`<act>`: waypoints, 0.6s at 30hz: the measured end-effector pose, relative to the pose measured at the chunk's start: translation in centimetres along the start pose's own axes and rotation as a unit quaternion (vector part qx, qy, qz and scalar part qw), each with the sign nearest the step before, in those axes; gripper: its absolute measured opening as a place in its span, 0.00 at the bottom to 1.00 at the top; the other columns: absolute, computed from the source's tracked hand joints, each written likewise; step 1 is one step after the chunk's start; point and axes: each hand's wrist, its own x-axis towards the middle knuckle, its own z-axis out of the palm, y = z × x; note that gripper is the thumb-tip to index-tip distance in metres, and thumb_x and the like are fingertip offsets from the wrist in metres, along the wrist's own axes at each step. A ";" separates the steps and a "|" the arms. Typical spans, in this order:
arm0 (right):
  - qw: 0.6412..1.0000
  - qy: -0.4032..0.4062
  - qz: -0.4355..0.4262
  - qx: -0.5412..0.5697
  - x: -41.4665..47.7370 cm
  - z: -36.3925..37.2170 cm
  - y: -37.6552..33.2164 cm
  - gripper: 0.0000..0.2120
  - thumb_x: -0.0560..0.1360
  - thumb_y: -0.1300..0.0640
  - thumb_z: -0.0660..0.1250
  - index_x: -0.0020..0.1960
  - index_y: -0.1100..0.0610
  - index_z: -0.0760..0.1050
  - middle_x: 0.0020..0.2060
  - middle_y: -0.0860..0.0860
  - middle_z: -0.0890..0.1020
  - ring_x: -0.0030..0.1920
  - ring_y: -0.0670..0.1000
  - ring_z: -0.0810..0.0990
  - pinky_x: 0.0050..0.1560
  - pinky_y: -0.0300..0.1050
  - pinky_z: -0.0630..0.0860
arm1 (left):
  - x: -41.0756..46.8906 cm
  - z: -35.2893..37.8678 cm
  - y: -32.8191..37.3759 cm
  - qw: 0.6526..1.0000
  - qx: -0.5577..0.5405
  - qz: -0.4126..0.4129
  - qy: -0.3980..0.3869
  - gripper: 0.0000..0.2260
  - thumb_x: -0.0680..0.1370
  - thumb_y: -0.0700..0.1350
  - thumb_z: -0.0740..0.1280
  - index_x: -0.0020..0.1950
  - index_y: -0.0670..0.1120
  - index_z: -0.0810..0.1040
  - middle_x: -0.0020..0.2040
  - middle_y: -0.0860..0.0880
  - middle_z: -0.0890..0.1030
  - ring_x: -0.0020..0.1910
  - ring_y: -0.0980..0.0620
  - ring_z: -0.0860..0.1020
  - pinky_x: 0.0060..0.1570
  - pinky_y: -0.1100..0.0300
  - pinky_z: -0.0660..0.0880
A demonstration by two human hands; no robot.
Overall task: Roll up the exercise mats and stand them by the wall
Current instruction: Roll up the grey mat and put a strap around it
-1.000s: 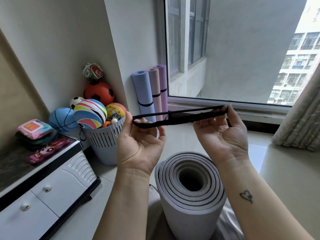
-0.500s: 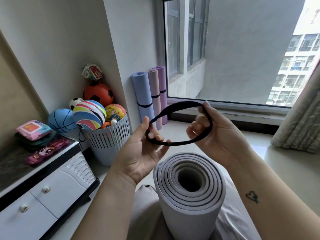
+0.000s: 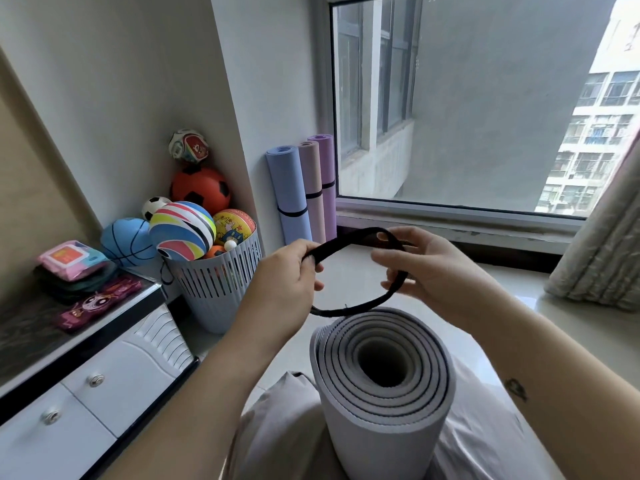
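Pinching left hand (image 3: pixel 287 275): thumb and curled fingers nipped the black strap (image 3: pixel 346 241) at its left end.
Right hand (image 3: pixel 436 268): fingers curled round the strap's right side, holding the loop open.
Black strap: hung as an open loop between both hands, lower run just above the grey mat (image 3: pixel 381 431); touching or not, couldn't tell.
Grey mat: rolled, stood on end right below the hands, grey cloth on both sides.
Other mats (image 3: pixel 289 192): three rolls (blue, pink, purple), banded, upright against the wall beside the window.
Basket (image 3: pixel 214 292): full of balls, left of those rolls, next to the counter (image 3: pixel 31 327).
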 end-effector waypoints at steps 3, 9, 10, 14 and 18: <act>0.926 0.118 -0.177 -0.313 0.0 -0.1 0.3 0.15 0.73 0.57 0.72 0.57 0.50 0.74 0.49 0.44 0.76 0.49 0.45 0.76 0.54 0.41 0.72 | 0.5 -0.2 0.0 1.000 -0.002 -0.020 -0.015 0.13 0.82 0.38 0.55 0.55 0.51 0.76 0.41 0.54 0.79 0.35 0.62 0.79 0.40 0.55 0.78; 0.612 -0.125 -0.334 -0.706 0.6 0.8 -0.1 0.14 0.81 0.51 0.53 0.51 0.50 0.78 0.43 0.46 0.83 0.46 0.51 0.81 0.71 0.49 0.56 | 1.2 -1.0 0.4 0.998 0.027 -0.017 -0.052 0.14 0.82 0.36 0.54 0.57 0.52 0.74 0.44 0.53 0.79 0.37 0.61 0.80 0.38 0.61 0.79; 0.549 -0.128 -0.311 -0.766 0.7 0.7 -0.3 0.17 0.82 0.50 0.49 0.51 0.49 0.76 0.44 0.46 0.83 0.47 0.51 0.81 0.73 0.49 0.50 | 1.2 -1.2 0.5 0.998 0.031 -0.020 -0.058 0.15 0.81 0.35 0.54 0.57 0.53 0.73 0.46 0.53 0.79 0.39 0.60 0.81 0.38 0.61 0.79; 0.502 -0.130 -0.218 -0.827 1.3 0.3 -2.4 0.17 0.83 0.48 0.46 0.44 0.50 0.69 0.47 0.48 0.82 0.52 0.53 0.80 0.73 0.57 0.54 | 1.4 -2.1 1.2 0.992 0.065 -0.002 -0.112 0.18 0.78 0.32 0.55 0.52 0.56 0.70 0.56 0.51 0.75 0.45 0.54 0.81 0.39 0.58 0.81; 0.593 -0.150 -0.136 -0.779 2.7 0.7 -3.9 0.14 0.83 0.53 0.51 0.42 0.55 0.69 0.35 0.51 0.74 0.40 0.57 0.72 0.50 0.48 0.71 | 2.0 -2.4 2.0 0.949 0.259 0.044 -0.177 0.16 0.79 0.34 0.60 0.55 0.55 0.77 0.60 0.50 0.75 0.52 0.52 0.76 0.50 0.63 0.71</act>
